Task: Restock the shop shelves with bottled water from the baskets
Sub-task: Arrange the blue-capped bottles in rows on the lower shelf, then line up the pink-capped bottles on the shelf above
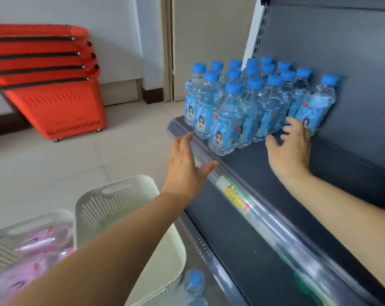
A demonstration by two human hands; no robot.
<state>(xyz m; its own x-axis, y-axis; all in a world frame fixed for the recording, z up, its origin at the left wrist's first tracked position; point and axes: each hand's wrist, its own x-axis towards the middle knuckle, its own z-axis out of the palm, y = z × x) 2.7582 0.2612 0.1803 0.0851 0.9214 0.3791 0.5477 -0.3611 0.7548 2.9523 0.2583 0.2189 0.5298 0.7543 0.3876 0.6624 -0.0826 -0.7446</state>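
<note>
Right hand [291,151] spread, seemingly touching leaning bottle [316,109], left hand [187,166] spread beside shelf [264,175]

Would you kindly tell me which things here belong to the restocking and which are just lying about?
Job: blue-capped bottles; shelf; white baskets; pink-labelled bottles in one; right hand touching the end bottle; left hand, open.
Lying about: stack of red baskets; door.
</note>
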